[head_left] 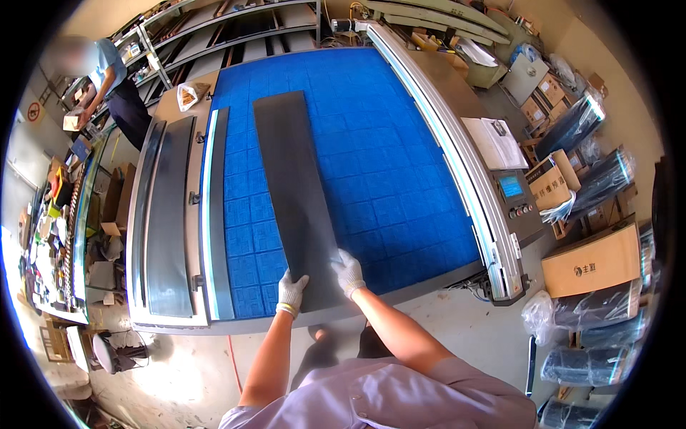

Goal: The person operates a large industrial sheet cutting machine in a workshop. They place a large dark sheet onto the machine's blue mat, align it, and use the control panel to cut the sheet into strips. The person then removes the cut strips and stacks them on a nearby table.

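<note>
A long, dark, flexible sheet (pixel 293 171) lies lengthwise over a blue, grid-patterned table bed (pixel 386 179), its near end hanging over the front edge toward me. My left hand (pixel 291 293), in a pale knit glove, grips the sheet's left edge near that end, thumb on top. On the opposite edge, slightly farther up, my right hand (pixel 348 274) is closed on the sheet in a matching glove. The fingers under the sheet are hidden. To the left, a narrow dark strip (pixel 221 214) rests along the bed's side.
More dark sheets (pixel 171 222) lie on the left side table. A long metal rail (pixel 436 136) and a control panel (pixel 511 187) flank the bed's right. Cardboard boxes (pixel 592 259) and wrapped rolls (pixel 586 365) stand at right. Another person (pixel 114 79) holds a small box at far left.
</note>
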Available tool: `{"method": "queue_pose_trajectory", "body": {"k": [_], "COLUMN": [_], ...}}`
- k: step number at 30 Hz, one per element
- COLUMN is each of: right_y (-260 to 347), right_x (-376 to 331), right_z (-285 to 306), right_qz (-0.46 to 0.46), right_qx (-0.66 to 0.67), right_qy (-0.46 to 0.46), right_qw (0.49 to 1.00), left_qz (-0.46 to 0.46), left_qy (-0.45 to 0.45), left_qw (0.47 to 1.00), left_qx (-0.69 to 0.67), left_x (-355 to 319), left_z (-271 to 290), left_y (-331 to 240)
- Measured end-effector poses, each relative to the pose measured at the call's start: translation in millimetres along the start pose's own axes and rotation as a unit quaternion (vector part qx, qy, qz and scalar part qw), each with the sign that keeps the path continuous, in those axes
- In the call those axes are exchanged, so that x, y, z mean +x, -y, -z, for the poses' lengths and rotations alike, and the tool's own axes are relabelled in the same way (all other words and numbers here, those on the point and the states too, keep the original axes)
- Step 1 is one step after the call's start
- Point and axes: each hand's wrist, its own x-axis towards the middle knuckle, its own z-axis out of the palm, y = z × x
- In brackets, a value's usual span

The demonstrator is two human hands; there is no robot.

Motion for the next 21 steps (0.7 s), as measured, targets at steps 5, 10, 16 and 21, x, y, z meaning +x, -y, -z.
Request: {"method": "queue_pose_trajectory", "body": {"k": [5, 10, 16, 21], "right_y": [8, 12, 1, 6], "right_x": [-15, -14, -6, 3], "right_z": [-19, -29, -25, -22], "right_qz": [-0.057, -0.011, -0.123, -0.189], "right_qx": [-0.095, -0.184, -0.271, -0.185], "right_qy": [-0.073, -0.154, -0.134, -0.092], "right_qw": [0.991, 0.971, 0.945, 0.960], "left_qz": [-0.003, 0.013, 0.041, 0.073], "left_qy": [-0.096, -0.114, -0.214, -0.217], "left_qw": [0.979, 0.972, 0.904, 0.911], "left_qx": [0.178, 0.204, 0.367, 0.343], "left_x": [7, 8, -4, 3], "left_z": [27, 13, 9, 6], "left_y": [36, 26, 31, 34]}}
